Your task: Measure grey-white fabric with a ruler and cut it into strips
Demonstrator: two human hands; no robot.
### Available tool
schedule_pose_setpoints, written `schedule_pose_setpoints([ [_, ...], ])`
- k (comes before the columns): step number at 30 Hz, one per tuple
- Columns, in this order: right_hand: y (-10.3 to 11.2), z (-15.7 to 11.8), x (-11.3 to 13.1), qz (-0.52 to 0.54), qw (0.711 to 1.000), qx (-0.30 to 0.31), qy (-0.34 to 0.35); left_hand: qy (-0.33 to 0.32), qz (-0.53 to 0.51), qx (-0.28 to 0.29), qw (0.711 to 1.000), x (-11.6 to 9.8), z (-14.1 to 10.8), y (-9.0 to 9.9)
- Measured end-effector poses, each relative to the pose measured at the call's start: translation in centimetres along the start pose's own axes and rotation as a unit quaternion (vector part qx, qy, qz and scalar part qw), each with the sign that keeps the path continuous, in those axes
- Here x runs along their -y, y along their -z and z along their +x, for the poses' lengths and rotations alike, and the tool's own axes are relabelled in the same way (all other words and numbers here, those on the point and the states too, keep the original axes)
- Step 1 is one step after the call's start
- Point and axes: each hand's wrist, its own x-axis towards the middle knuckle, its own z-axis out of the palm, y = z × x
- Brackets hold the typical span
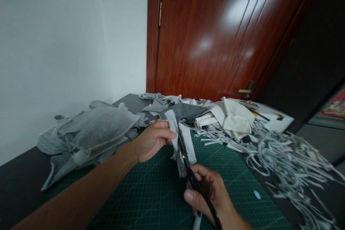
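While left hand (152,141) pinches cloth (190,144) | right hand (214,191) (curled, lower) grips scissors (186,161)

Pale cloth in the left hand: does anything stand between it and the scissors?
Nothing visible does. The scissors, held in the right hand, have their blades at the pale cloth, which the left hand grips. The heap of strips lies off to the right.

Left hand (154,140) pinching; right hand (210,190) curled

Room over green mat (234,172) — cloth heap (101,129) bars left; strip tangle (280,158) right.
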Motion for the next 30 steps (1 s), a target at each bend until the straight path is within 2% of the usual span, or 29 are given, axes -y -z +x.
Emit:
schedule_pose_setpoints([
  [8,-0.2,-0.1,-0.2,0.021,1.000,-0.008,0.000,-0.009,0.005,0.011,1.000,-0.1,0.2,0.1],
  [17,-0.1,-0.3,-0.7,-0.022,1.000,-0.002,-0.011,-0.015,0.011,0.025,1.000,-0.3,0.2,0.0],
  [24,-0.1,-0.2,-1.0,-0.022,0.999,-0.014,-0.027,-0.042,0.001,-0.008,0.999,-0.2,0.3,-0.2],
  [30,-0.1,-0.2,-0.9,-0.030,0.999,-0.016,-0.025,-0.113,0.009,-0.052,0.992,-0.2,0.5,-0.5],
])
